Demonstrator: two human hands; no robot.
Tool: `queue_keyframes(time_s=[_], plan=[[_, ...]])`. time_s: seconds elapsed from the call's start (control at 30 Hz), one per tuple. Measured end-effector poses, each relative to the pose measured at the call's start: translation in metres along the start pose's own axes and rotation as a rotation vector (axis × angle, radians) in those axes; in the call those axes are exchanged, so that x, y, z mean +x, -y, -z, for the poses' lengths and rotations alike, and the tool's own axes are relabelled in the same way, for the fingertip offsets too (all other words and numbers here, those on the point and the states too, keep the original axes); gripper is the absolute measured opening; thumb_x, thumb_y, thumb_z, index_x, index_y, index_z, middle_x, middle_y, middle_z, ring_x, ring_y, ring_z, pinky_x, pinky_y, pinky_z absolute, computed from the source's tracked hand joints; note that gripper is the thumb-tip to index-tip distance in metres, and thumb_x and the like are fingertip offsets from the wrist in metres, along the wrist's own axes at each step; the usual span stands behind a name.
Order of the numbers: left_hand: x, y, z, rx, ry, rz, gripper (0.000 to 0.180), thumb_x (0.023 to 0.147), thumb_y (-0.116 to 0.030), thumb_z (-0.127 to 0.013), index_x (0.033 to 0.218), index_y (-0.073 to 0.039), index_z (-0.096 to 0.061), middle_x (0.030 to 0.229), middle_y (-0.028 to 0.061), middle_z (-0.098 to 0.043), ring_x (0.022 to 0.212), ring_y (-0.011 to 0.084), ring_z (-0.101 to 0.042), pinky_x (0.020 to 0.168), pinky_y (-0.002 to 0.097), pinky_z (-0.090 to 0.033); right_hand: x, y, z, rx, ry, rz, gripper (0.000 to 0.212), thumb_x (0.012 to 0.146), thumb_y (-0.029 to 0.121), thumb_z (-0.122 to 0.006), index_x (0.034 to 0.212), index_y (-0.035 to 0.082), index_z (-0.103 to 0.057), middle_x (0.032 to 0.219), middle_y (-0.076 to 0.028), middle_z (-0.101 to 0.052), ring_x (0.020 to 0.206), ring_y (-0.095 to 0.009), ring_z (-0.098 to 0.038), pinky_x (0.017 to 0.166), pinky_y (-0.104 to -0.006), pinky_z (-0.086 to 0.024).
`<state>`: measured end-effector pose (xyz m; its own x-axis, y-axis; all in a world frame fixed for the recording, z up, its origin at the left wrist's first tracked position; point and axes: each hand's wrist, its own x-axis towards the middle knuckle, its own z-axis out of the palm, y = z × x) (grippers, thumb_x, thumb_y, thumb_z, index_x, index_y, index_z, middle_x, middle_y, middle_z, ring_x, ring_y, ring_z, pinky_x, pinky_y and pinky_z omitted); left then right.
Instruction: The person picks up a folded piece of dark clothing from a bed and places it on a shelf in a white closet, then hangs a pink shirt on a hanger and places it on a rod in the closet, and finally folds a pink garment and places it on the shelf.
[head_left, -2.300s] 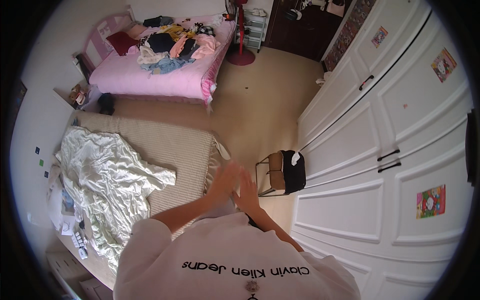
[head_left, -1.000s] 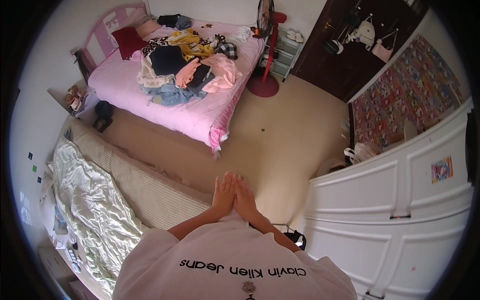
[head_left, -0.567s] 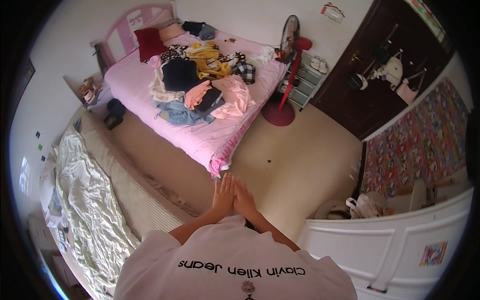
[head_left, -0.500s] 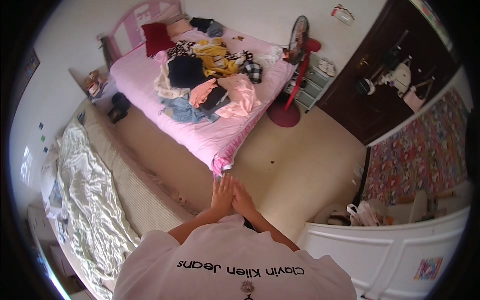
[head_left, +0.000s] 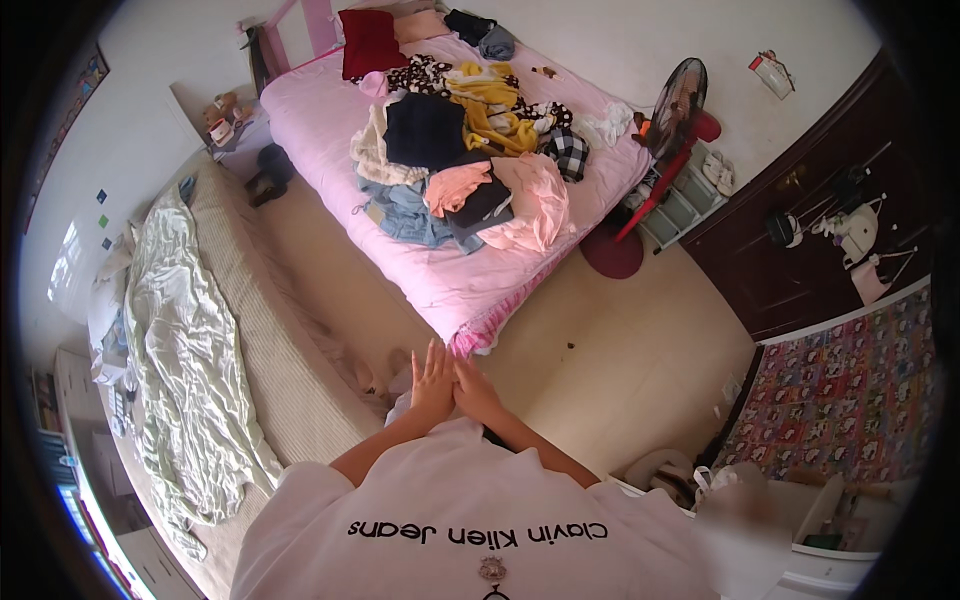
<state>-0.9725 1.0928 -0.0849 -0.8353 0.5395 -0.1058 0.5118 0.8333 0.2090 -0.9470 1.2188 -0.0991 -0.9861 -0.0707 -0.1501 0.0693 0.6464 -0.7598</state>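
Pink bed cover with a frilled corner [head_left: 470, 325]: the nearest item to your hands, lying just beyond your fingertips and not touched.

Left hand [head_left: 432, 378] and right hand [head_left: 478, 392]: held out before your chest, palms pressed flat together, fingers straight and pointing toward the bed. Both are empty; neither closes on anything.

Step in hand, as it appears: you stand at the foot corner of the pink bed with nothing taken up.

Heap of mixed clothes [head_left: 460, 160]: black, yellow, salmon, denim-blue and checked pieces piled on the middle of the pink cover, well apart from your hands. Reaching any of them would call for parting your palms and leaning in over the bed, since the heap sits past the near corner.

Dark red pillow [head_left: 368, 40]: at the head of the pink bed, against the pink frame.

Beige striped mattress [head_left: 275, 340]: a second bed along your left, near your left arm.

Pale green crumpled sheet [head_left: 175, 330]: spread over the far side of that mattress.

Tan floor [head_left: 620, 360]: bare stretch between the pink bed and the furniture on your right.

Red-stemmed standing fan with a black grille [head_left: 678, 100]: beside the pink bed's far side.

Dark brown wooden wardrobe [head_left: 800, 250]: at your right.

Multicoloured patterned cloth [head_left: 850, 390]: below the wardrobe.
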Motion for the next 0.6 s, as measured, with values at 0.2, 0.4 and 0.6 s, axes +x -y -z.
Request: queue_keyframes(time_s=[0.2, 0.4, 0.6], plan=[[0.075, 0.077, 0.042, 0.06, 0.019, -0.052, 0.072, 0.082, -0.023, -0.055, 0.142, 0.001, -0.023, 0.148, 0.0181, -0.021, 0.141, 0.0339, -0.007, 0.108, 0.0617, -0.006, 0.106, 0.027, -0.01, -0.004, -0.096, 0.111, 0.055, 0.084, 0.006, -0.043, 0.137, -0.001, -0.031, 0.137, -0.025, -0.038, 0.125, -0.039, -0.039, 0.105, -0.0427, -0.032], [0.132, 0.187, 0.068, 0.005, 0.086, -0.008, 0.07, 0.082, -0.024, -0.054, 0.142, -0.002, -0.025, 0.149, 0.014, -0.023, 0.141, 0.0334, -0.01, 0.106, 0.0652, -0.007, 0.217, 0.059, -0.048, -0.006, -0.1, 0.154, 0.054, 0.083, 0.014, -0.048, 0.134, 0.001, -0.036, 0.139, -0.021, -0.038, 0.125, -0.042, -0.038, 0.097, -0.048, -0.04], [0.158, 0.282, 0.082, -0.081, 0.229, 0.153, 0.073, 0.08, -0.022, -0.056, 0.143, -0.004, -0.023, 0.149, 0.0105, -0.024, 0.141, 0.0338, -0.011, 0.104, 0.0688, -0.006, 0.301, 0.104, -0.079, 0.096, -0.027, 0.274, 0.052, 0.084, 0.014, -0.053, 0.133, 0.003, -0.037, 0.133, -0.024, -0.043, 0.121, -0.043, -0.041, 0.099, -0.0479, -0.037]])
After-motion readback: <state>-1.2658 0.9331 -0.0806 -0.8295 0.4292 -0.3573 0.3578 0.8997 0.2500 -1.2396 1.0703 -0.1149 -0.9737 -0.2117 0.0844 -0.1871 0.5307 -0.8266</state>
